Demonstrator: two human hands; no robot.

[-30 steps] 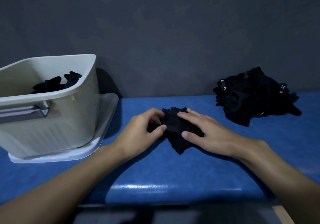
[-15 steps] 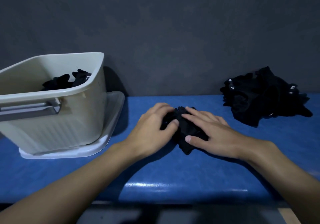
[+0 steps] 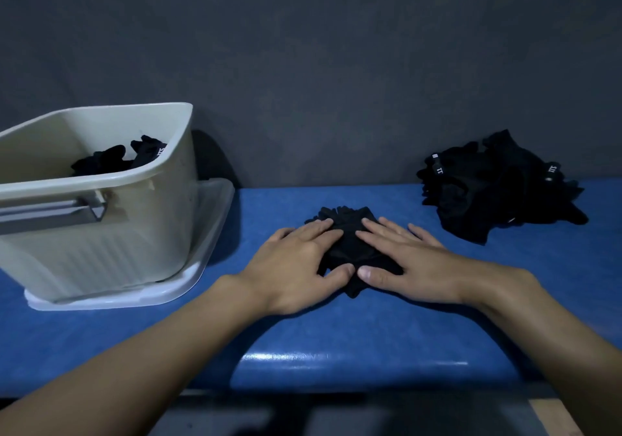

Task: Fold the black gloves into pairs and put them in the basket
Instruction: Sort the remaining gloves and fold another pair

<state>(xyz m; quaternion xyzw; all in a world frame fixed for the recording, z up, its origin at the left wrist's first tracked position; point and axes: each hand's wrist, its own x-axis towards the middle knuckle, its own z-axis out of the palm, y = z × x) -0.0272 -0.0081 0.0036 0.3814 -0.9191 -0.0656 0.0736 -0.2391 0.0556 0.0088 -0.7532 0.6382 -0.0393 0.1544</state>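
Observation:
A folded pair of black gloves point(image 3: 350, 247) lies on the blue table point(image 3: 336, 331) in the middle. My left hand point(image 3: 296, 267) presses flat on its left side with straight fingers. My right hand point(image 3: 404, 260) presses flat on its right side, fingers spread. The two thumbs nearly meet at the bundle's near edge. A beige basket point(image 3: 111, 226) stands at the left with black gloves point(image 3: 117, 159) inside. A heap of loose black gloves point(image 3: 498, 186) lies at the back right.
The basket sits on a white lid or tray point(image 3: 188, 267) that sticks out to its right. A dark wall point(image 3: 303, 65) closes the back of the table. The table's front edge runs just below my forearms.
My left hand's fingers went from curled round the gloves to flat on top of them. Both hands now press the bundle down side by side.

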